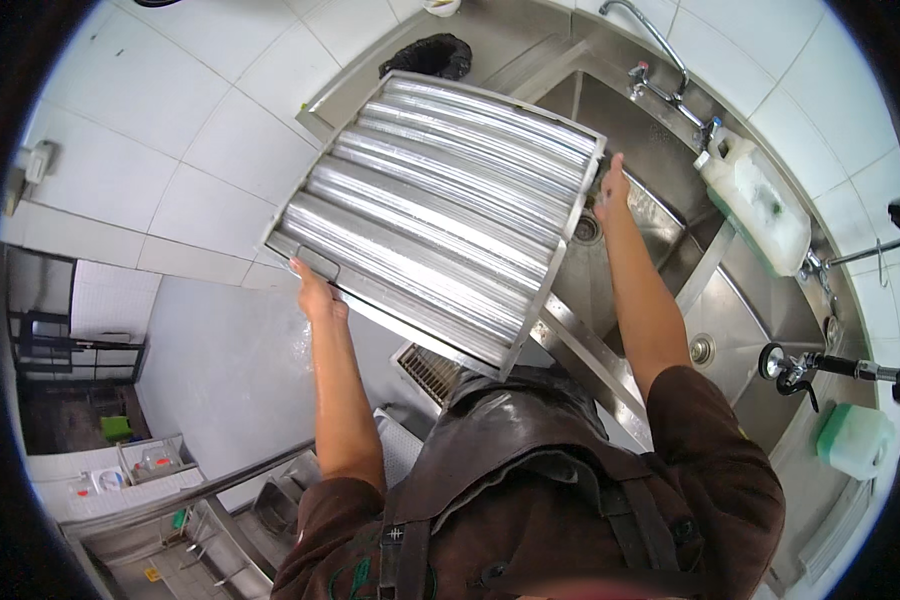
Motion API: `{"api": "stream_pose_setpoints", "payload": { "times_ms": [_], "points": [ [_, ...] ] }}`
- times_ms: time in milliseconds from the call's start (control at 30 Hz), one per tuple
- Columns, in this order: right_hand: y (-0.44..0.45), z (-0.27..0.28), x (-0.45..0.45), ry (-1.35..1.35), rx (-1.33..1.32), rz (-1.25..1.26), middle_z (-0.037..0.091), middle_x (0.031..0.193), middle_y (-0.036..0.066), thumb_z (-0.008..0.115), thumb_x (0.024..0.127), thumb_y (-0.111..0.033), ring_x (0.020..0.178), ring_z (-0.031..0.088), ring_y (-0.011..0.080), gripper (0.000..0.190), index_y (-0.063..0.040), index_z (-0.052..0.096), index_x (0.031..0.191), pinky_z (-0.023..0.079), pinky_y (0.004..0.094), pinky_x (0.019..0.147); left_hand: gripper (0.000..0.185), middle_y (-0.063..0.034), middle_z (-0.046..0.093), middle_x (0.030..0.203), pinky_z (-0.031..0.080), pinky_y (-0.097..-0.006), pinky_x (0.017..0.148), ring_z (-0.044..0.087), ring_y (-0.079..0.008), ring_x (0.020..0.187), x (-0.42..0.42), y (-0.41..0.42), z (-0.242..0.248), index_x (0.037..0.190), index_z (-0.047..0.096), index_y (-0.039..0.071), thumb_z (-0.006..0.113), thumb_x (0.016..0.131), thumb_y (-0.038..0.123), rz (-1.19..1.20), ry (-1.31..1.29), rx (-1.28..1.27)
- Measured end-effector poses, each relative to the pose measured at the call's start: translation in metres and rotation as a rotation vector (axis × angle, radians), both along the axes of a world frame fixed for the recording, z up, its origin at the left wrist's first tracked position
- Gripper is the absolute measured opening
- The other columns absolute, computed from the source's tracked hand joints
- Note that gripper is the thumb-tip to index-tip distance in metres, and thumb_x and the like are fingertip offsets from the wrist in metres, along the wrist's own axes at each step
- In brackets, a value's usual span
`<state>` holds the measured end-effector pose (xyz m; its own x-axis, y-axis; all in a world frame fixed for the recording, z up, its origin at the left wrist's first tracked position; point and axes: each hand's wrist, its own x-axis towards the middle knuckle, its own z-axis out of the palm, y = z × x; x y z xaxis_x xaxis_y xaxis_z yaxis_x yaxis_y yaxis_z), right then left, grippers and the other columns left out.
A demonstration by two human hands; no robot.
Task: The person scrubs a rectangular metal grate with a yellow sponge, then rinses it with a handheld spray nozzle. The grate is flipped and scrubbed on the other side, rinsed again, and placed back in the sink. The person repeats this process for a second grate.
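A ribbed metal baffle grease filter with a frame and a small wire handle is held up, tilted, in front of me. My left hand grips its lower left corner beside the wire handle. On the other side, my right hand is at the filter's right edge, thumb raised; its other fingers are partly hidden, and whether they grip the frame is unclear. Below and behind the filter lies a stainless steel sink basin with a round drain. The filter's surface looks wet.
A jug with green liquid lies along the sink's back ledge, near a faucet. At right are a second basin, a spray nozzle and another green jug. A black plastic bag sits beyond the filter.
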<state>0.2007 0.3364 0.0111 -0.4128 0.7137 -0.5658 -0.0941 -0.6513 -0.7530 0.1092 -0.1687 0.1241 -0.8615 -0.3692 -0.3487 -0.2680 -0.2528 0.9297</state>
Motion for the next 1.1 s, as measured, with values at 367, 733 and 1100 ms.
{"api": "stream_pose_setpoints", "payload": {
  "times_ms": [367,733,1100],
  "points": [
    [-0.165,0.008,0.068,-0.089,1.567,0.396,0.057,0.127,0.024,0.061,0.093,-0.016,0.104,0.059,0.0299,0.039,-0.014,0.066,0.131,0.048,0.0389,0.094,0.077,-0.0025,0.063,0.084,0.035,-0.0256,0.04,0.035,-0.0094,0.047,-0.005,0.003,-0.097,0.124,0.057,-0.001,0.031,0.1,0.068,0.172,-0.274,0.151],
    [-0.14,-0.01,0.036,-0.006,0.476,0.204,0.068,0.101,0.008,0.071,0.092,-0.026,0.088,0.063,0.0138,0.029,-0.001,0.074,0.107,0.05,0.0281,0.081,0.083,-0.0132,0.063,0.116,0.058,-0.0388,0.073,0.063,-0.0222,0.085,-0.006,0.002,-0.117,0.141,0.044,-0.003,0.024,0.101,0.067,0.033,-0.277,0.119],
    [-0.157,0.023,0.067,0.317,0.04,0.017,0.067,0.108,0.006,0.066,0.097,-0.023,0.099,0.061,0.014,0.035,0.006,0.067,0.116,0.045,0.0276,0.093,0.108,-0.0174,0.034,0.154,0.037,-0.057,0.109,0.039,-0.0359,0.136,0.047,0.04,-0.096,0.153,0.026,0.005,0.026,0.085,0.089,-0.051,-0.243,0.131]
  ]
}}
